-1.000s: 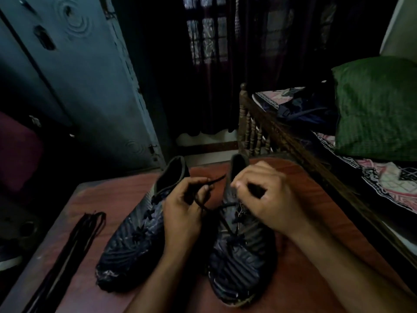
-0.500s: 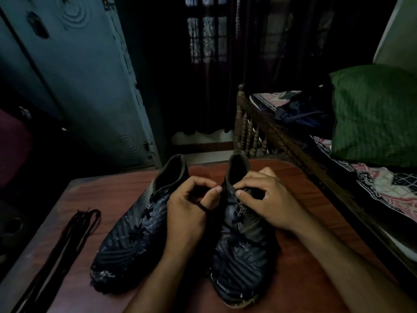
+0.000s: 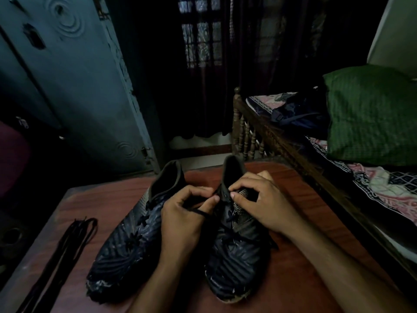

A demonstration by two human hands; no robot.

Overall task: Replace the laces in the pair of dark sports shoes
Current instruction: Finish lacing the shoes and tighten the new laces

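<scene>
Two dark sports shoes stand side by side on a reddish wooden table (image 3: 304, 222), toes toward me. The left shoe (image 3: 128, 240) is laced. Over the top eyelets of the right shoe (image 3: 237, 256) both my hands work. My left hand (image 3: 182, 213) has its fingers curled and pinches a dark lace (image 3: 198, 212) that crosses over its thumb. My right hand (image 3: 264, 202) pinches the lace or the shoe's upper edge near the collar; which one I cannot tell in the dim light.
A bundle of dark spare laces (image 3: 61, 256) lies along the table's left edge. A wooden bed frame (image 3: 270, 136) with a green pillow (image 3: 370, 114) and a dark bag (image 3: 300, 114) borders the right side. A blue door (image 3: 74, 86) stands at left.
Both hands have shifted slightly toward the right shoe's collar, and the lace in my left hand has been drawn shorter. The shoes and spare laces stay put.
</scene>
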